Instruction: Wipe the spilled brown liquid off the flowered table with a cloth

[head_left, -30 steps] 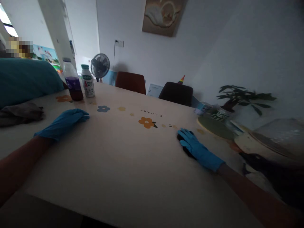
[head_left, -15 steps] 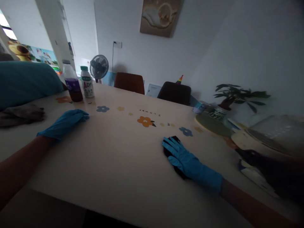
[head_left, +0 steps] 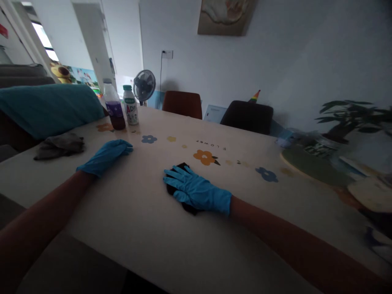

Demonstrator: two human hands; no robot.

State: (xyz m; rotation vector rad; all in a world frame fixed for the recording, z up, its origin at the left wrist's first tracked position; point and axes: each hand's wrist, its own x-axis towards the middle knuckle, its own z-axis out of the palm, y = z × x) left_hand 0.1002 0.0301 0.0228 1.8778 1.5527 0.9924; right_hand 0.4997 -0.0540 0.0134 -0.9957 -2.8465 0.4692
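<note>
Under my right hand [head_left: 192, 188], in a blue glove, lies a black cloth [head_left: 190, 209]. The palm and spread fingers hold it flat against the white table [head_left: 143, 228], and its edges show beyond the fingertips and below the hand. My left hand [head_left: 105, 156], gloved the same way, rests on the tabletop with its fingers stretched out and nothing visible in them. A crumpled grey cloth [head_left: 61, 146] lies to the left of it. Printed flowers cross the table, including an orange flower [head_left: 202, 157] just beyond my right hand.
A bottle of purple drink [head_left: 115, 112] and a white bottle with a green cap [head_left: 131, 107] stand at the far left. A round green mat [head_left: 306, 167] and a potted plant [head_left: 329, 143] are on the right. Chairs [head_left: 183, 104] and a fan [head_left: 144, 85] stand behind.
My right hand has slid left across the tabletop, taking the black cloth along. My left hand stays at about the same place on the table. The view has turned slightly left.
</note>
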